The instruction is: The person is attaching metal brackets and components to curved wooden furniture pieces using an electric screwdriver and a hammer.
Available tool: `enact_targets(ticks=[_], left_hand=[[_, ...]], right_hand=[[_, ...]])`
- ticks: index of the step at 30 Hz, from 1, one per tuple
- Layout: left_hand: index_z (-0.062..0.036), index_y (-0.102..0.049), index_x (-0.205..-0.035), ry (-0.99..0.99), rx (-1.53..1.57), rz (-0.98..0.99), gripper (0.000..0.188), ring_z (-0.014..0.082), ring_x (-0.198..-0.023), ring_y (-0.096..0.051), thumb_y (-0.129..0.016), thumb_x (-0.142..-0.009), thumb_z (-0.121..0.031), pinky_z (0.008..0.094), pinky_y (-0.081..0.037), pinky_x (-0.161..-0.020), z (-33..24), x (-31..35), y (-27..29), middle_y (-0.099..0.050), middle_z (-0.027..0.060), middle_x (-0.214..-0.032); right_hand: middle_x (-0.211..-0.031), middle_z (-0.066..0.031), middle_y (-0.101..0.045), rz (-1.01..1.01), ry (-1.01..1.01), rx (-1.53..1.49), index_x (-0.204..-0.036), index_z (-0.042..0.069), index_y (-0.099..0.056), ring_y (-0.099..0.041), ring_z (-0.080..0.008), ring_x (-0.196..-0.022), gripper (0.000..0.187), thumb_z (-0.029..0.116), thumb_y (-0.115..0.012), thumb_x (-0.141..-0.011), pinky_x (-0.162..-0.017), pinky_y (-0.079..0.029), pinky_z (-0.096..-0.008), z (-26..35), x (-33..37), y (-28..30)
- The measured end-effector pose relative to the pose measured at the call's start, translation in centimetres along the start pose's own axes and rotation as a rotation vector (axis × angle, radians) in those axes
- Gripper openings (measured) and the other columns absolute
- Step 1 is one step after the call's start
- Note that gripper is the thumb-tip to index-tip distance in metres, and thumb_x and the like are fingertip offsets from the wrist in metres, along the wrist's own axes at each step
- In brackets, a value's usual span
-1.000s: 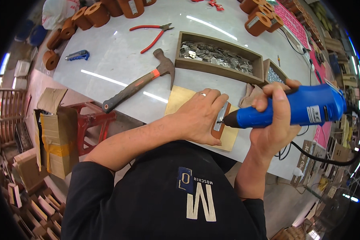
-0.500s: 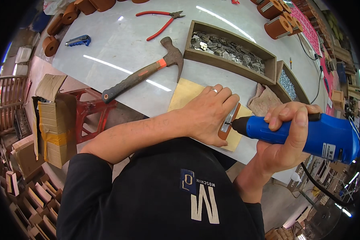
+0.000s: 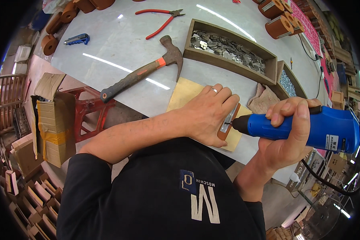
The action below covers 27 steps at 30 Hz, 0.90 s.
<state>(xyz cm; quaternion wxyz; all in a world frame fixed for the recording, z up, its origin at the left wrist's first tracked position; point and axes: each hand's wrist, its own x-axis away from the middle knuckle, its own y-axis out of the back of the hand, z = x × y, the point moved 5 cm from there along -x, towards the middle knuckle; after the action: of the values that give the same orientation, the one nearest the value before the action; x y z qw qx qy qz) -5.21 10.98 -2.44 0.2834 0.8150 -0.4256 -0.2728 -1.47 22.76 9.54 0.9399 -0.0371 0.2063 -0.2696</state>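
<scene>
My right hand (image 3: pixel 288 128) is wrapped round a blue electric screwdriver (image 3: pixel 328 129), its black nose and bit pointing left. The bit meets a small metal plate (image 3: pixel 229 119) on a brown wooden block (image 3: pixel 223 135). My left hand (image 3: pixel 210 114), a ring on one finger, grips that block from its left side, covering much of it. Beneath the block lies a yellowish board (image 3: pixel 184 93) at the table's near edge. Whether a screw sits under the bit is too small to tell.
On the white table (image 3: pixel 120 44) lie a claw hammer (image 3: pixel 148 72), red-handled cutters (image 3: pixel 164 24), a blue utility knife (image 3: pixel 77 39) and a cloth (image 3: pixel 263 99). A wooden tray (image 3: pixel 232 66) holds metal plates; another box (image 3: pixel 294 86) holds screws. Brown wooden cylinders (image 3: pixel 279 27) stand far right.
The rear of the electric screwdriver has risen a little, bringing the tool closer to level. My left hand and the block stay in place.
</scene>
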Motion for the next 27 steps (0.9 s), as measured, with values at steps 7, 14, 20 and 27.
enact_targets(ticks=[7,14,20,27], left_hand=[[0.0025,-0.046,-0.129,0.003,0.017,-0.010,0.096,0.0371,-0.109,-0.049,-0.090,-0.055,-0.041,0.0447,-0.041,-0.093,0.0,-0.1,0.0,-0.050,0.0187,-0.116],[0.0025,-0.046,-0.128,0.014,0.024,0.001,0.095,0.0368,-0.108,-0.049,-0.089,-0.056,-0.040,0.0444,-0.041,-0.092,0.1,0.0,0.1,-0.050,0.0183,-0.116],[0.0023,-0.046,-0.128,-0.004,0.024,-0.015,0.094,0.0366,-0.108,-0.049,-0.089,-0.055,-0.039,0.0445,-0.041,-0.091,0.1,0.0,0.0,-0.050,0.0180,-0.115],[0.0025,-0.046,-0.128,-0.002,0.026,-0.015,0.095,0.0366,-0.107,-0.050,-0.090,-0.055,-0.039,0.0446,-0.041,-0.091,0.0,-0.1,0.1,-0.050,0.0181,-0.115]], right_hand=[[-0.077,-0.0095,-0.059,-0.001,-0.005,0.019,-0.111,0.001,-0.054,-0.052,-0.0126,-0.057,0.020,0.011,-0.062,-0.095,-0.059,-0.047,-0.0313,0.0,-0.2,-0.6],[-0.076,-0.0093,-0.059,-0.012,-0.002,0.056,-0.110,0.000,-0.053,-0.051,-0.0125,-0.055,0.023,0.012,-0.064,-0.094,-0.057,-0.046,-0.0300,0.1,0.1,-1.0],[-0.076,-0.0092,-0.059,-0.012,0.021,0.028,-0.111,0.001,-0.052,-0.051,-0.0124,-0.055,0.023,0.011,-0.063,-0.094,-0.057,-0.046,-0.0296,0.2,0.0,-0.8],[-0.075,-0.0094,-0.059,0.008,0.024,0.042,-0.111,0.001,-0.051,-0.051,-0.0126,-0.055,0.022,0.011,-0.062,-0.094,-0.056,-0.046,-0.0299,0.2,0.2,-0.9]])
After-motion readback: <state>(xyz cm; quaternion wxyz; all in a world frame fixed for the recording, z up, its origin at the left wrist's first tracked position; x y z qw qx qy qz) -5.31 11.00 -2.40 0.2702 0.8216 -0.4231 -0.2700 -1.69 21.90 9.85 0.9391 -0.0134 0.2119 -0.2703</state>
